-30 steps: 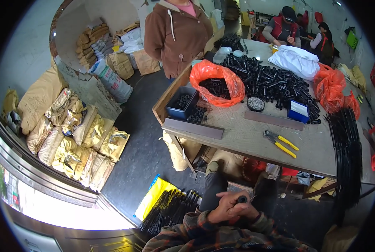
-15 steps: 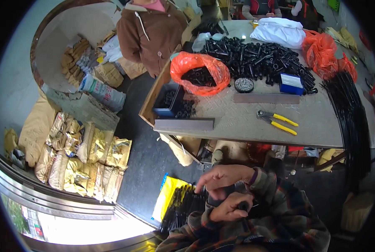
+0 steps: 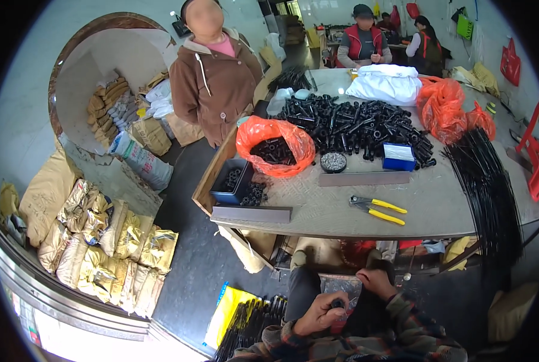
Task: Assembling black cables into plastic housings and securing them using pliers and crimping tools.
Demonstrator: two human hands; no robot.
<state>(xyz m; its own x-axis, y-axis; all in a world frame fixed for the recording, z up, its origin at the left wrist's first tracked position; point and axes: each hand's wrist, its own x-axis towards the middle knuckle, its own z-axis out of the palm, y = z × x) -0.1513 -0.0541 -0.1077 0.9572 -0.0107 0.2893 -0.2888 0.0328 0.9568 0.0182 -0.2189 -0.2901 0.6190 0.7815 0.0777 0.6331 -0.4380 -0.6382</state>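
Observation:
Low in front of me, my left hand (image 3: 319,315) is closed round a short black tubular part (image 3: 338,303), its round end showing above the fingers. My right hand (image 3: 375,282) is to the right and a little farther off, near my knee, with its fingers curled in. Whatever it may hold is hidden. Beside my left leg, a bundle of long thin black parts (image 3: 251,323) lies on a yellow bag (image 3: 229,309). On the worktable (image 3: 317,214) ahead are yellow-handled pliers (image 3: 379,209) and a large heap of black tubular parts (image 3: 354,125).
The table holds an orange plastic bag (image 3: 308,148) of black parts, a blue bin (image 3: 228,192), a dish of small metal pieces (image 3: 333,161), a blue box (image 3: 398,158) and long black strands (image 3: 483,193) over its right edge. A person in brown (image 3: 221,90) stands far left; filled sacks (image 3: 94,241) line the floor.
My right hand has moved from above and left of my left hand over to the right, and its fingers have closed. My left hand keeps the black part. The view has tilted up.

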